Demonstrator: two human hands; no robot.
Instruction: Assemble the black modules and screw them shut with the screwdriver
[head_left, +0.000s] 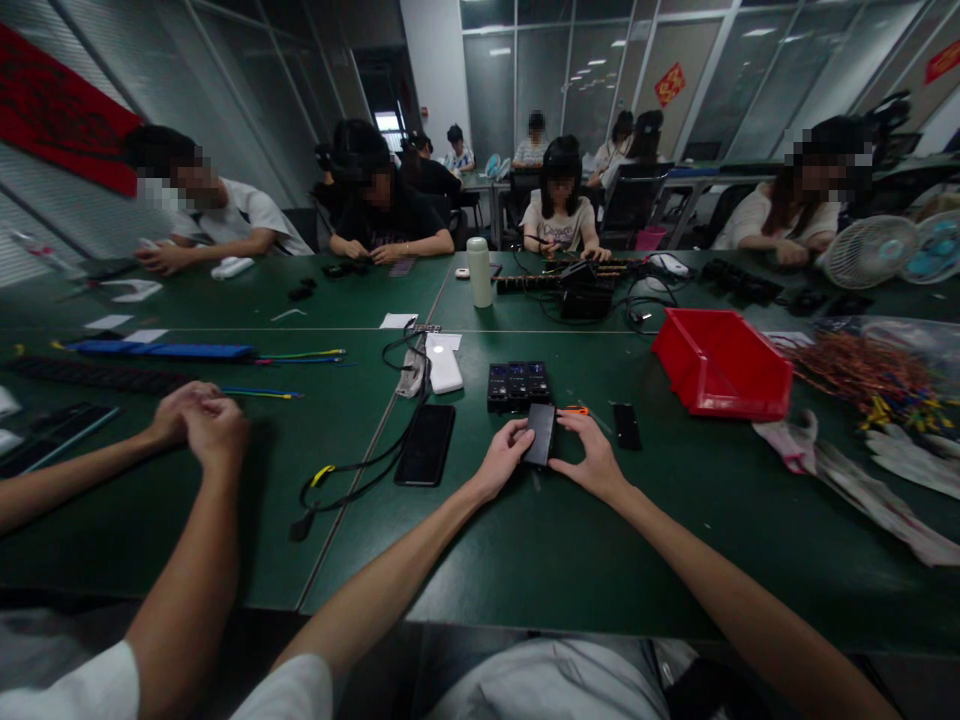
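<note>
Left hand (504,455) grasps a black box (540,437) by its left side, thumb on the upper face. Right hand (598,460) is at the box's right edge, thumb and forefinger spread; whether it grips cannot be determined. The box is in front of the wearer, over the green table (480,560); contact with the surface is not discernible. It is oblong, dark and flat-faced, with its long side running away from the wearer.

Surroundings, left to right: a neighbouring person's clasped hands (202,420); a blue strip (165,350) with coloured wires; a looped black cable (360,467); a dark phone (425,445); a white device (444,363). A black three-part unit (517,385) stands directly beyond the box, close behind it. An orange item (576,410) lies beside the right fingertips, partly hidden. Further right are a flat black plate (627,427), a red bin (720,390), a pale glove (862,485) and a heap of copper-coloured wires (862,365).
</note>
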